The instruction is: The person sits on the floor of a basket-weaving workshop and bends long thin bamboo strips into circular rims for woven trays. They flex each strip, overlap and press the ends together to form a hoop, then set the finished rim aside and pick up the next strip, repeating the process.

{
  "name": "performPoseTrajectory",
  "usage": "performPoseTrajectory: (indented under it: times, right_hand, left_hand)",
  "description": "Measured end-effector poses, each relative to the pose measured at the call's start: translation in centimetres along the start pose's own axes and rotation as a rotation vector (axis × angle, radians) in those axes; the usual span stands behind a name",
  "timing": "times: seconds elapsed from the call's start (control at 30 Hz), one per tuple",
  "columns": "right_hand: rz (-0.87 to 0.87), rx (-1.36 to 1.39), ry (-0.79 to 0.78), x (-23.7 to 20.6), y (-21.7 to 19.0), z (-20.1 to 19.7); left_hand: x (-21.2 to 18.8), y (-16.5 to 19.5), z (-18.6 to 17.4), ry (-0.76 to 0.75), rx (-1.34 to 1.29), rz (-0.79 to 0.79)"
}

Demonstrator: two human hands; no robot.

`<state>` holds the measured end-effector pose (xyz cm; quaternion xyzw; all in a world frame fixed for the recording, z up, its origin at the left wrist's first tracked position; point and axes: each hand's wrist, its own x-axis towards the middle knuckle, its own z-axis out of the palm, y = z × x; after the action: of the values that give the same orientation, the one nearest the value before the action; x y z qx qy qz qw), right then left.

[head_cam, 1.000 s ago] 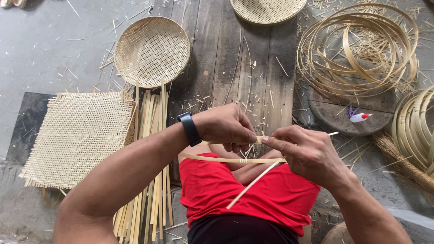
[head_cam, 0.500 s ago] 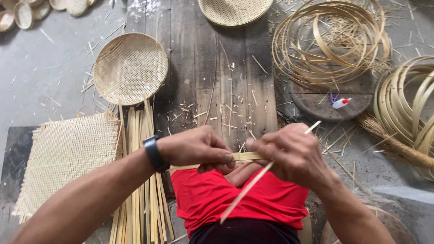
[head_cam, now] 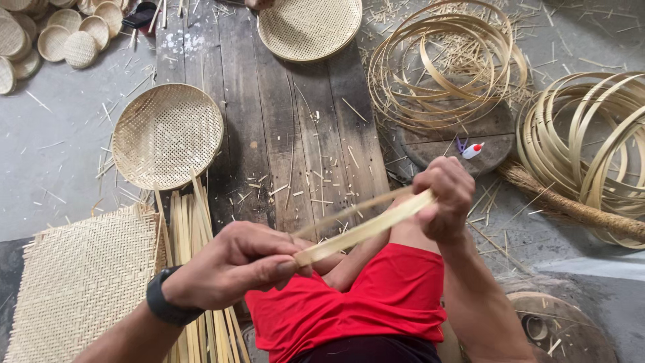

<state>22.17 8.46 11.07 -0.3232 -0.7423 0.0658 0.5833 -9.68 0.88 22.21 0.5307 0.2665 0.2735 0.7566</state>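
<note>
Across the frame's centre, dark wooden planks (head_cam: 282,134) carry a round woven tray (head_cam: 168,134) at left. Lower centre, above red shorts (head_cam: 376,302), a pale bamboo strip (head_cam: 366,228) spans both hands: left hand (head_cam: 235,269) pinches its lower end, right hand (head_cam: 443,198) clenches its upper end.

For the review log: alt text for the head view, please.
Seen from above, the left hand and right hand hold a pale bamboo strip stretched between them over red shorts; round woven trays and coiled strips lie around.

Head-worn view, steeply down, close
</note>
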Motion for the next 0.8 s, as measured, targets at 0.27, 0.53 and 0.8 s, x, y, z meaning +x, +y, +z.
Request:
performPoseTrajectory:
  times: [0.27, 0.53, 0.8]
  right_hand:
    - [0.182, 0.201, -0.02, 0.9, 1.4, 0.6]
    - [0.386, 0.242, -0.141, -1.6, -2.6, -0.6]
    - [0.528, 0.219, -0.405, -2.8, -6.4, 2.9]
  left_hand:
    - [-1.2, -5.6, -0.5, 0.182, -0.072, 0.09]
    - [0.6, -12.4, -1.6, 0.641, 0.078, 0.181]
    - [3.6, -16.3, -0.3, 0.769, -0.027, 0.304]
